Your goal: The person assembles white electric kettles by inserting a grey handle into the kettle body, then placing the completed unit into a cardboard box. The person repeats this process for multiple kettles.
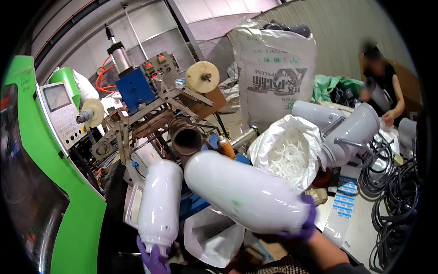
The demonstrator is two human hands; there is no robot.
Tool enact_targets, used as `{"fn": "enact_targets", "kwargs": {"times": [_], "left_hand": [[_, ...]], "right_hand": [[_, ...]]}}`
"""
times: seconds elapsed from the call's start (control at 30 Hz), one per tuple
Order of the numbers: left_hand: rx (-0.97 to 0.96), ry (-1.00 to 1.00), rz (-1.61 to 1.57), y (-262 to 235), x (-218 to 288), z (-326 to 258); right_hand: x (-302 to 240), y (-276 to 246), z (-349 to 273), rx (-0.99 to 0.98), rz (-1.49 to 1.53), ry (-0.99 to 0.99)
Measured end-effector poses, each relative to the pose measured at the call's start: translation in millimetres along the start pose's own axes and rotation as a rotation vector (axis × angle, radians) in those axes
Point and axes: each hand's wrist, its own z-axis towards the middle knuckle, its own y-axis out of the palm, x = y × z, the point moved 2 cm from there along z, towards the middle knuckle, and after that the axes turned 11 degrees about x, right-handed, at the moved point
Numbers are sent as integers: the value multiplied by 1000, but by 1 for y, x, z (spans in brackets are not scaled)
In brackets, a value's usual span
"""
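Note:
My left hand (pixel 155 259), in a purple glove, is closed round the narrow lower end of a glossy white plastic canister (pixel 160 203) with a side handle. The canister stands nearly upright. My right hand (pixel 309 219), also purple-gloved, grips the right end of a larger white plastic cylinder (pixel 244 194), which lies tilted across the middle. The fingers on its far side are partly hidden and slightly blurred. The cylinder's rounded left end is in front of a round, rusty metal pipe opening (pixel 188 137) on the machine.
A green machine (pixel 84 219) with a control panel (pixel 59 109) stands left. A bag of white rings (pixel 288 157), grey canisters (pixel 356 130) and black hose coils (pixel 394 205) lie right. A large printed sack (pixel 278 73) stands behind. A co-worker (pixel 392 91) handles grey parts. An open plastic bag (pixel 214 237) is below.

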Motion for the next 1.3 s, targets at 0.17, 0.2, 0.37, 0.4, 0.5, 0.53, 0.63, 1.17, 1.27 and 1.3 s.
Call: {"fn": "enact_targets", "kwargs": {"times": [0.17,0.2,0.37,0.4,0.5,0.53,0.63,1.17,1.27,1.3], "left_hand": [[-233,847,741,104,-26,62],[-314,984,901,138,-23,56],[-431,1240,1303,286,-43,55],[-466,1257,1453,303,-59,75],[-505,1295,1743,324,-102,142],[-564,1251,1735,333,-100,152],[-637,1225,1815,346,-97,153],[-2047,187,172,253,0,-115],[-1876,38,246,219,-11,-85],[-1773,130,223,219,-5,-77]], "right_hand": [[-4,-95,-74,319,209,1009],[1,-106,-83,198,102,964],[-5,-93,-79,-94,118,682],[-7,-82,-69,-142,244,668],[-10,-60,-72,-180,315,460],[-11,-58,-76,-191,330,432],[-15,-56,-77,-198,372,393],[-31,-28,-29,-385,859,540],[2,-17,-30,-406,936,616],[30,-23,-43,-484,770,722]]}}
